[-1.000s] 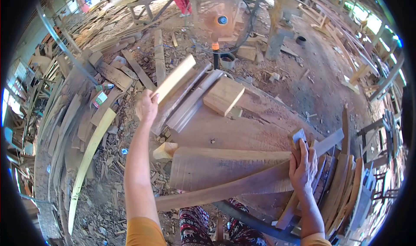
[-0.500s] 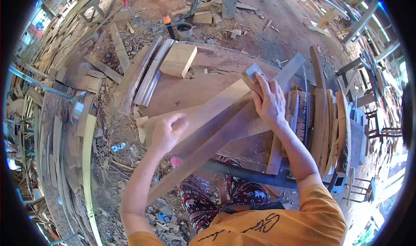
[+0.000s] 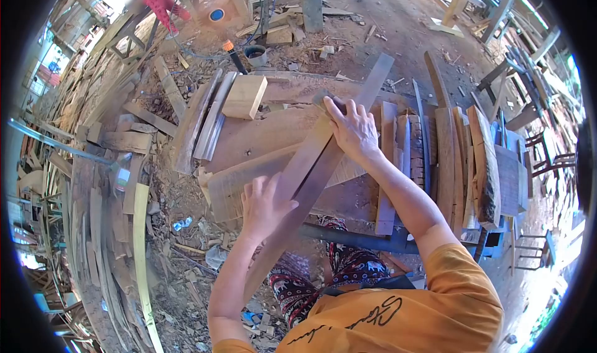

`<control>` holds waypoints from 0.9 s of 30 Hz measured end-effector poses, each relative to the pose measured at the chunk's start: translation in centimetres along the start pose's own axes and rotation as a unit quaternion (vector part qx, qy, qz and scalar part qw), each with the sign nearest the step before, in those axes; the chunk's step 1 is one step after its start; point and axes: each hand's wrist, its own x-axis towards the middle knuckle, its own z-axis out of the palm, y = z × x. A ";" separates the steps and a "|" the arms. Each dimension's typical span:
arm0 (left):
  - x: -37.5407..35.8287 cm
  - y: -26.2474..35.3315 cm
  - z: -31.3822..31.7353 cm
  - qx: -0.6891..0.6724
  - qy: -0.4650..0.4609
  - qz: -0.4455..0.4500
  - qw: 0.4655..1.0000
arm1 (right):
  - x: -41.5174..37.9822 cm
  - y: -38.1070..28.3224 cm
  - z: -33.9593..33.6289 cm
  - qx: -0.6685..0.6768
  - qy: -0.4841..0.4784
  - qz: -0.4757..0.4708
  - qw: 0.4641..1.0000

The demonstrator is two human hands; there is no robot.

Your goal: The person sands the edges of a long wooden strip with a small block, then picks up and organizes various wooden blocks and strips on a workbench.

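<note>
My right hand (image 3: 354, 129) is wrapped round a small dark block (image 3: 324, 98) at the far end of a narrow board (image 3: 298, 166). Spread over the near end of that board, my left hand (image 3: 266, 207) rests with its fingers apart. Alongside it runs a long plank (image 3: 323, 173), slanting from near my knees up to the right. Beneath both, a wide pale board (image 3: 239, 185) lies across the bench (image 3: 273, 126). The underside of the dark block is hidden.
A thick wooden block (image 3: 244, 97) and narrow strips (image 3: 214, 126) lie at the bench's back left. Several upright-looking boards (image 3: 444, 166) line the right side. A bucket (image 3: 255, 56) stands behind. A person in red (image 3: 163, 5) is at the far upper left.
My left hand has moved right and opened onto the narrow board. My right hand has shifted left with the block. The narrow board now lies beside the long plank, more steeply angled.
</note>
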 end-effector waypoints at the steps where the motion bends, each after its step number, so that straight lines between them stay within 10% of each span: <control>1: -0.1 0.2 0.2 0.002 -0.002 0.004 1.000 | 0.0 0.0 0.0 0.000 0.001 0.005 1.000; 10: -0.9 3.8 3.7 0.044 0.083 -0.100 0.990 | 0.3 0.1 0.1 0.055 -0.002 0.037 0.998; 27: -2.5 6.1 7.4 0.114 0.143 -0.034 0.983 | 0.1 0.6 0.2 0.125 0.005 0.041 0.991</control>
